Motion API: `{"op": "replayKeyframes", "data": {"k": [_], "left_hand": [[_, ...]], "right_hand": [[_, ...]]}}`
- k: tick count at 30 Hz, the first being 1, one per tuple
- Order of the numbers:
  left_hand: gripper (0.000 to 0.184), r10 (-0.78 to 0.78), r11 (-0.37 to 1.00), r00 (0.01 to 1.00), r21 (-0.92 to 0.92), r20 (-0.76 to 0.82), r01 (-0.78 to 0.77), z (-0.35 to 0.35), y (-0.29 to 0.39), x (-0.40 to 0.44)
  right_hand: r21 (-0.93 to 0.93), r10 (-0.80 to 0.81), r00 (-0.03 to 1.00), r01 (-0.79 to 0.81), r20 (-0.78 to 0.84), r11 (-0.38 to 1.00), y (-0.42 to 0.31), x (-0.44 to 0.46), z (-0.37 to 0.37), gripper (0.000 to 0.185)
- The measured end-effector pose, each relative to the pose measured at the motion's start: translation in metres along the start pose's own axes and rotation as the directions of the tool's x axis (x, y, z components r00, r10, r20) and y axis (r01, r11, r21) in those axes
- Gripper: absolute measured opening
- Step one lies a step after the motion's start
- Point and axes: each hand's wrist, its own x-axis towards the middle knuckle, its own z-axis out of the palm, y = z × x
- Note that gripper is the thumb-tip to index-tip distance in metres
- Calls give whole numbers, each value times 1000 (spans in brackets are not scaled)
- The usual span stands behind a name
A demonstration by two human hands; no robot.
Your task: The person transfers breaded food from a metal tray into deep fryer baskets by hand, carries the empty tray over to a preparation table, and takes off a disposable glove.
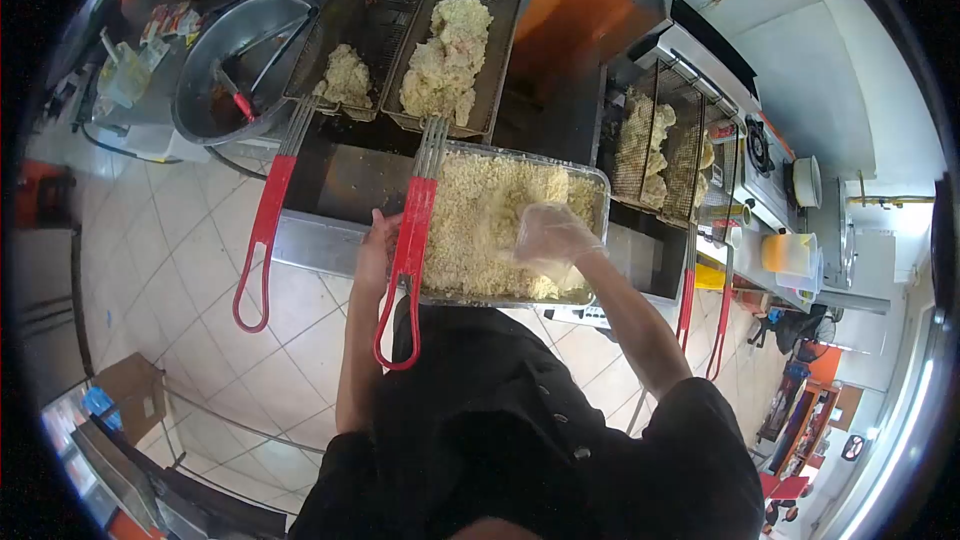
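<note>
My right hand (pixel 555 237), in a clear plastic glove, is down on the pale crumbly breading in a rectangular tray (pixel 604 202). Motion blurs its fingers and the crumbs around them, so whether it grips a piece is unclear. Bare and with fingers apart, my left hand (pixel 378 245) is at the tray's left side, partly behind a red basket handle (pixel 412 230). That handle belongs to a wire fry basket (pixel 508 25) holding breaded pieces (pixel 447 58). Another basket (pixel 375 2) to its left holds a smaller breaded piece (pixel 346 77).
A second red handle (pixel 266 232) sticks out toward me on the left. Beyond it stands a large metal bowl (pixel 190 90) with red-handled tongs (pixel 240 103). More fry baskets (pixel 632 165) with breaded pieces are at right, near a burner (pixel 760 145). Tiled floor (pixel 185 250) lies below.
</note>
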Motion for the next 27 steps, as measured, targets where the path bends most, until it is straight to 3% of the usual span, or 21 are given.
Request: {"op": "replayKeyframes", "data": {"k": [1, 3, 6, 8, 9, 10, 11, 13, 17, 18, 19, 22, 24, 27], "left_hand": [[75, 21, 999, 999, -43, 32, -19, -1, -5, 4], [75, 69, 990, 994, -127, 89, -58, -7, -15, 13], [73, 17, 997, 1000, -77, 23, -15, -9, -18, 15], [71, 42, 983, 997, -182, 65, -30, -17, -44, 31], [71, 55, 972, 995, -233, 88, -33, -18, -47, 33], [69, 41, 974, 995, -228, 85, -21, -20, -51, 33], [68, 46, 978, 996, -206, 71, -31, -18, -43, 29], [67, 54, 986, 997, -157, 50, -46, -15, -27, 17], [67, 18, 978, 999, -209, 42, -9, -16, -32, 21], [68, 21, 978, 998, -208, 62, -8, -17, -33, 22], [68, 25, 978, 996, -208, 81, -8, -18, -35, 24], [70, 20, 983, 997, -184, 73, -6, -19, -33, 21], [71, 14, 989, 997, -146, 77, -2, -19, -29, 21], [70, -14, 990, 996, -135, 87, 26, -20, -31, 23]], "right_hand": [[7, -24, 1000, 24, -16, 1000, 3, -2, 1, 36], [112, 89, 985, -106, 149, 988, 1, -4, -5, 33], [185, 121, 936, -190, 332, 964, -7, -9, -38, 35], [244, 46, 958, -118, 284, 963, -16, -23, -74, 41], [367, -1, 973, -87, 233, 926, -17, -24, -89, 44], [482, -47, 983, -46, 179, 875, -18, -26, -104, 47], [657, -68, 982, -64, 174, 751, -19, -21, -116, 48], [899, -15, 999, 53, -52, 434, -74, -31, -164, 38], [826, -122, 937, 347, -328, 444, -98, 56, -216, 29], [599, -129, 922, 339, -366, 726, -109, 78, -232, 28], [294, -151, 904, 283, -401, 913, -121, 101, -248, 30], [-274, -323, 918, 257, -231, 927, -140, 188, -270, 38], [-697, -288, 953, 144, -94, 703, -173, 218, -278, 37], [-157, -232, 793, 173, -563, 972, -203, 213, -258, 40]]}}
